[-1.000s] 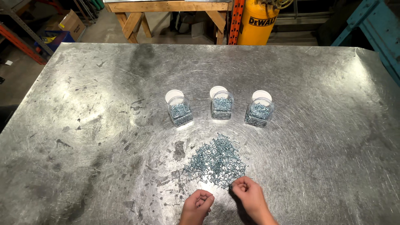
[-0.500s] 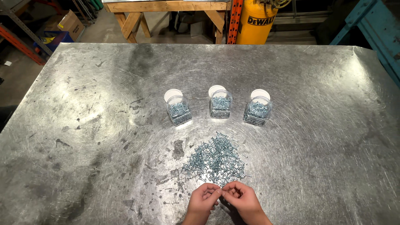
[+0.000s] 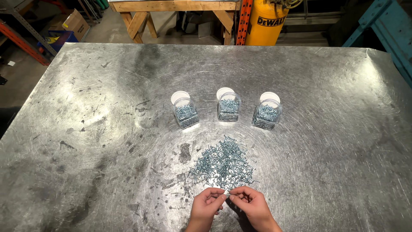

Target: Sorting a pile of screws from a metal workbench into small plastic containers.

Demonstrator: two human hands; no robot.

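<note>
Both hands are at the near edge of the scratched, brushed-metal counter (image 3: 86,129), fingertips meeting. The left hand (image 3: 207,205) and the right hand (image 3: 251,205) pinch between them one small silver screw (image 3: 226,194). Each hand grips an end, fingers curled, neither released. The screw's long axis appears to run roughly left to right, though it is too small to confirm head direction.

The loose pile of silver screws (image 3: 223,162) lies directly ahead of the hands, just beyond the fingertips and centred between them, so neither hand is clearly nearer. A few strays trail toward the fingers.

Farther ahead, well apart from the pile, three small clear plastic jars stand in a row, each partly filled with screws and each with a white round lid lying just behind it:
- left jar (image 3: 185,113), ahead and to the left hand's side;
- middle jar (image 3: 228,107), straight ahead;
- right jar (image 3: 267,114), ahead and to the right hand's side.
</note>
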